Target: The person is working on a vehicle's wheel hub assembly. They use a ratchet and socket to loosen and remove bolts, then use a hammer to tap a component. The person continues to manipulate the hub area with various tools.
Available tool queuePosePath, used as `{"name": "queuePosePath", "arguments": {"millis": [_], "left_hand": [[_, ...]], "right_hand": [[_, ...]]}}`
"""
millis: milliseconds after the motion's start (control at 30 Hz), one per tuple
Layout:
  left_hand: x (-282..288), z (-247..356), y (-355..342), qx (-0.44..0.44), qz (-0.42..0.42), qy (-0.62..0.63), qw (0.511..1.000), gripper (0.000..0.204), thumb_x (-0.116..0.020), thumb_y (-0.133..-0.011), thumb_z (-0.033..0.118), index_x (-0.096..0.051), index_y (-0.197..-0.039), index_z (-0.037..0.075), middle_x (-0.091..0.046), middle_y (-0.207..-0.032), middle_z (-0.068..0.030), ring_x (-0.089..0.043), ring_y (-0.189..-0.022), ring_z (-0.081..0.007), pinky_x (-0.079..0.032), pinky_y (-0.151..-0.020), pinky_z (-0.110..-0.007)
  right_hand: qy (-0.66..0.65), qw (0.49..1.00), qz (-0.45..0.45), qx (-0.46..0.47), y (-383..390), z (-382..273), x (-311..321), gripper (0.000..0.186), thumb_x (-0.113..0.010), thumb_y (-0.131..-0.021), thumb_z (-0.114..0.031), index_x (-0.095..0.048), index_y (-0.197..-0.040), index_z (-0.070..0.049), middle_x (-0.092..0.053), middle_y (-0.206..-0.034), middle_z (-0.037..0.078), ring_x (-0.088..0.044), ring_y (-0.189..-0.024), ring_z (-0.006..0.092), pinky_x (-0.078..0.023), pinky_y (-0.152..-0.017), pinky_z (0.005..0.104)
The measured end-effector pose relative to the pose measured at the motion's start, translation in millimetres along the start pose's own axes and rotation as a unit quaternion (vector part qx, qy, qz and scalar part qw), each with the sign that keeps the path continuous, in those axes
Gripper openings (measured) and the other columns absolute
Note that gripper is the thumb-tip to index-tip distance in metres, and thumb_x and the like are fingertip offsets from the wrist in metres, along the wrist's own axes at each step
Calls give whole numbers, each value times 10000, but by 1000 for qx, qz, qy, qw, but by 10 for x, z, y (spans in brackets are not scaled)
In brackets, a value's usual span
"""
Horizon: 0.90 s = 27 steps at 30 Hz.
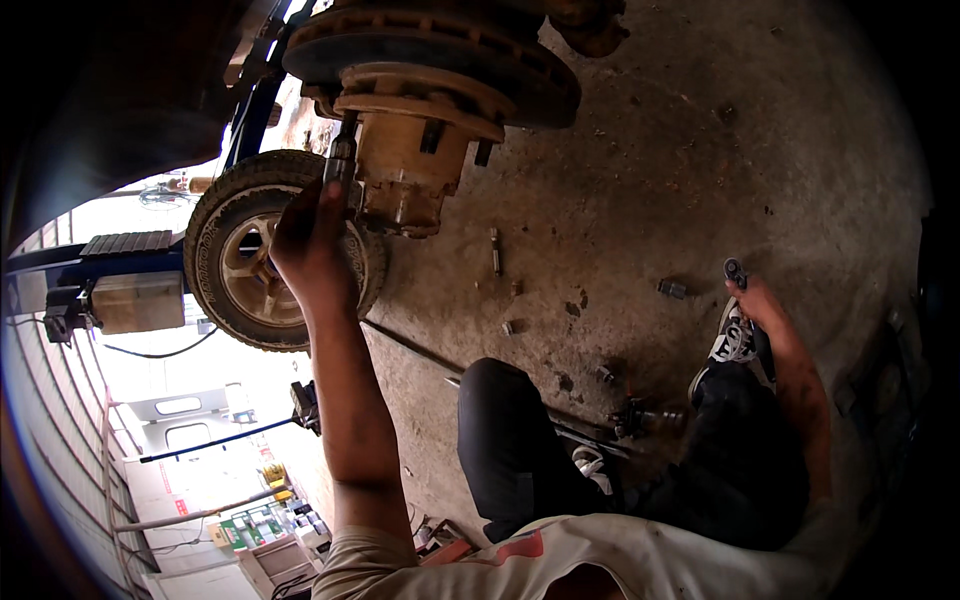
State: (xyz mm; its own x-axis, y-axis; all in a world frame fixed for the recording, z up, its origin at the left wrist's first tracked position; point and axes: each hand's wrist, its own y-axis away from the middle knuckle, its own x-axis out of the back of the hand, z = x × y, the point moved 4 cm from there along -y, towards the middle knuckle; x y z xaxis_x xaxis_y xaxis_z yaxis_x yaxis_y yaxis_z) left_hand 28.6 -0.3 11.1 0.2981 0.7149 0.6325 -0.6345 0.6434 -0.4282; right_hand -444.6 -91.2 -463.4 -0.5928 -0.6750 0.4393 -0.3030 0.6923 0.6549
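My left hand [318, 235] is raised to the rusty wheel hub [412, 165]. Its fingers close round a shiny metal socket [341, 163], whose upper end meets a dark stud or bolt at the hub flange; I cannot tell how far it is seated. Above the hub sits a worn brake disc [430, 50]. Low on the right, beside my shoe, my right hand [762, 303] grips a ratchet wrench [735, 272] with its round head showing beyond the fingers. The handle is partly hidden by the hand.
A wheel with a tyre [262, 255] stands behind my left forearm. On the concrete floor [620, 200] lie an extension bar [495, 252], a loose socket [672, 289], several small parts, a power tool [640, 415] and a long metal bar [410, 347]. A blue lift arm [100, 262] is at left.
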Motion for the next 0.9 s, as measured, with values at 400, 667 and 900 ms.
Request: {"name": "queuePosePath", "arguments": {"millis": [400, 667, 900], "left_hand": [[-225, 18, 15, -169, 93, -152, 969, 244, -666, -887, 154, -670, -999, -62, -667, -822, -68, -579, -720, -110, -459, -659, -253], [-185, -458, 112, -13, 110, 342, 933, 593, -321, -1020, 456, -533, -1269, -39, -641, -991, -81, -563, -912, -166, -418, -869, -304], [-517, -330, 210, 32, 75, 538, 839, 750, -219, -984, 585, -463, -1330, -36, -603, -1166, -155, -551, -883, -205, -397, -836, -297]], "right_hand": [[72, 995, 70, 1, -134, 180, -46, 580, -558, -894, -519, -602, -761, 44, -573, -550, 151, -580, -475, 262, -442, -491, 414], [181, 977, 51, 105, 413, -654, -29, 583, -541, -897, -510, -549, -1073, 45, -634, -870, 275, -639, -751, 422, -503, -680, 476], [162, 961, -60, 217, 1690, -2882, 345, 343, -478, -967, -313, -532, -943, 25, -623, -704, 223, -621, -700, 415, -468, -622, 471]]}}
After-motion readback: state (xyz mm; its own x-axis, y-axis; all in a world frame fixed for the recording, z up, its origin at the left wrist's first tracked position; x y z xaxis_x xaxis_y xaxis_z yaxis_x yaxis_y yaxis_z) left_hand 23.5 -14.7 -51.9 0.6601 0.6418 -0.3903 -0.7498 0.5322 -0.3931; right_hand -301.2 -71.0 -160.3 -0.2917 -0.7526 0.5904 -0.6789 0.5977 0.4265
